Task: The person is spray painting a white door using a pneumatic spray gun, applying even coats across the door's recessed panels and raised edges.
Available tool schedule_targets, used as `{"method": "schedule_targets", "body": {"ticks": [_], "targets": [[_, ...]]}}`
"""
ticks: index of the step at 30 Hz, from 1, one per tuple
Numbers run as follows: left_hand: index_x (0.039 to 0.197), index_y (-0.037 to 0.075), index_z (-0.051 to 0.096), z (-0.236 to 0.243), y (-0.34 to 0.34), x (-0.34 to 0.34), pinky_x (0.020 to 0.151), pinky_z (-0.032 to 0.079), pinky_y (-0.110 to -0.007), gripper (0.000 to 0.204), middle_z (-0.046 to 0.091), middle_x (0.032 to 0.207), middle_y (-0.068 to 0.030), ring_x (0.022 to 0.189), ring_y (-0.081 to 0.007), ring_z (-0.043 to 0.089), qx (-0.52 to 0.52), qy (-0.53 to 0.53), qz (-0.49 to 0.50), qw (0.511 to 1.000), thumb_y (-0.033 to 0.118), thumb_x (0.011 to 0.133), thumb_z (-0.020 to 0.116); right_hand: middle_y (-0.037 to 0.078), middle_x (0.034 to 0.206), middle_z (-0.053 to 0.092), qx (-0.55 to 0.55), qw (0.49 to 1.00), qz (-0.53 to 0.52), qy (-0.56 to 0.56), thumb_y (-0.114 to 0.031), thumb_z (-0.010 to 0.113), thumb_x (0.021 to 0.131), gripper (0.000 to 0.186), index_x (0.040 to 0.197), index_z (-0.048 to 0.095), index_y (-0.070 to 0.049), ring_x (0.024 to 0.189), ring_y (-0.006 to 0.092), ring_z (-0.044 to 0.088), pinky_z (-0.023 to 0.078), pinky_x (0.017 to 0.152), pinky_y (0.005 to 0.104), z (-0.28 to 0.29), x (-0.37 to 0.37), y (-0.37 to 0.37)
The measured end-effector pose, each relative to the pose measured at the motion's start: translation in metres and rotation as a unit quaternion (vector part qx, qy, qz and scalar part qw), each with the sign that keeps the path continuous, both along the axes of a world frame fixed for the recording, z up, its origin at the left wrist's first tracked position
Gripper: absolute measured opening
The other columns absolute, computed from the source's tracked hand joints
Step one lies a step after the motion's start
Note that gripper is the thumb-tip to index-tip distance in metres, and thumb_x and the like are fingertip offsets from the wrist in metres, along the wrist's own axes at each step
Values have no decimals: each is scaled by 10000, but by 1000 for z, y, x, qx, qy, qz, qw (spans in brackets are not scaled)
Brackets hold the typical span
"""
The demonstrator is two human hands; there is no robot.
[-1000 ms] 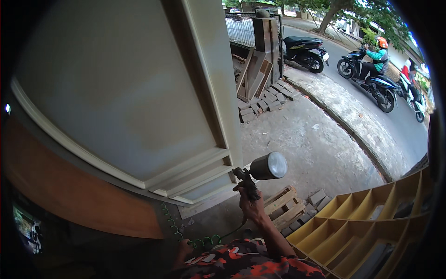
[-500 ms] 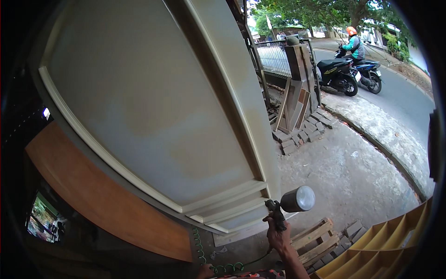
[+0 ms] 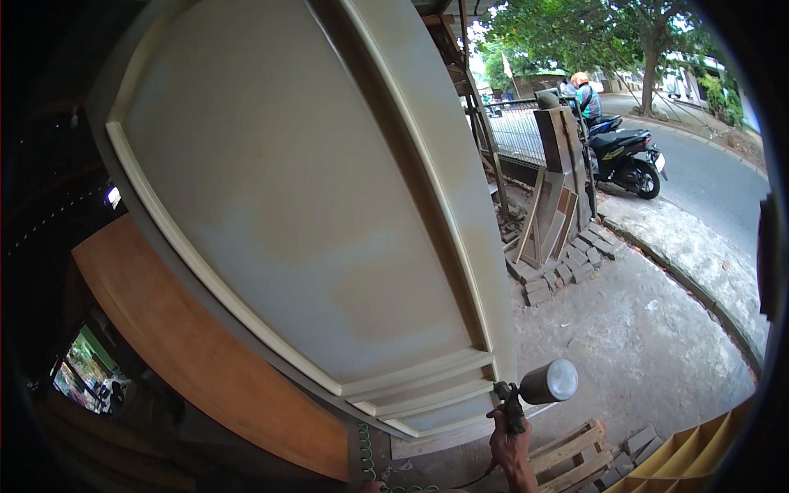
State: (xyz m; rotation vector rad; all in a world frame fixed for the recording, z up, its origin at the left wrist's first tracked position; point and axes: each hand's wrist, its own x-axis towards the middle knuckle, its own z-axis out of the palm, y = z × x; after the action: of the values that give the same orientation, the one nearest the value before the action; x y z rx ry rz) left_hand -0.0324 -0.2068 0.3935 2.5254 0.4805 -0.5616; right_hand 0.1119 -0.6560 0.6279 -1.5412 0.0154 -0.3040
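Note:
My right hand (image 3: 511, 448) is closed round the grip of a spray gun (image 3: 512, 411), whose grey cup (image 3: 552, 382) sticks out to the right. The gun is close to the lower right corner of a large, pale panel (image 3: 279, 172) with raised mouldings. Its face is beige with patchy bluish-white areas. A green coiled hose (image 3: 366, 452) hangs below the panel and runs along the lower edge towards my right arm. Only a sliver of my left hand (image 3: 374, 487) shows beside the coils at the lower edge; its fingers are hidden.
A brown curved-looking board (image 3: 222, 353) stands left of the panel. At lower right are a wooden pallet (image 3: 571, 456), grey blocks (image 3: 641, 448) and a yellow slatted frame (image 3: 699, 448). Beyond are stacked pavers (image 3: 575, 263), a pillar (image 3: 563, 148), a parked motorbike (image 3: 629, 160) and a rider (image 3: 588, 99).
The whole view has shifted, with the panel and spray gun now lower and further right in the picture. The rider has moved left behind the parked motorbike. My left hand has mostly dropped from sight.

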Motion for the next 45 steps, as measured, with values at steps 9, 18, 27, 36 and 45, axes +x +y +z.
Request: {"method": "schedule_targets", "body": {"ticks": [9,18,27,36,45], "targets": [[1009,73,774,12,-6,-6,854,583,-520,282,778,999,-228,983,-424,766,-10,-2,12,1000,326,892,730,162,1634,564,-99,989,100,41,-229,571,1125,613,1705,395,-141,1300,207,656,502,1085,453,4,-8,6],[1021,76,777,-9,-14,-38,866,586,-520,290,781,1015,-227,995,-423,766,-32,-11,2,999,331,891,733,194,1528,640,-94,986,137,5,-206,550,1131,519,1636,494,-99,1120,301,686,528,981,398,12,-21,51],[1102,122,811,-57,45,-56,930,603,-524,374,790,1113,-214,1050,-412,762,67,-11,-8,998,405,859,789,44,798,660,-135,969,187,88,-197,652,1062,188,1082,766,-49,739,149,590,478,678,366,23,-55,125],[1062,82,788,-70,76,-98,939,592,-529,354,778,1091,-235,1054,-436,747,-22,-24,59,998,382,873,778,31,827,683,-169,933,310,73,-106,647,1076,133,1179,717,-58,640,92,560,475,593,310,5,-85,213],[1046,66,771,-61,106,-120,892,593,-537,315,770,1045,-242,1030,-445,744,-62,-5,105,993,321,869,822,10,773,660,-149,903,400,51,-117,629,1070,189,1232,717,-73,584,64,526,425,547,306,7,-114,291]]}}
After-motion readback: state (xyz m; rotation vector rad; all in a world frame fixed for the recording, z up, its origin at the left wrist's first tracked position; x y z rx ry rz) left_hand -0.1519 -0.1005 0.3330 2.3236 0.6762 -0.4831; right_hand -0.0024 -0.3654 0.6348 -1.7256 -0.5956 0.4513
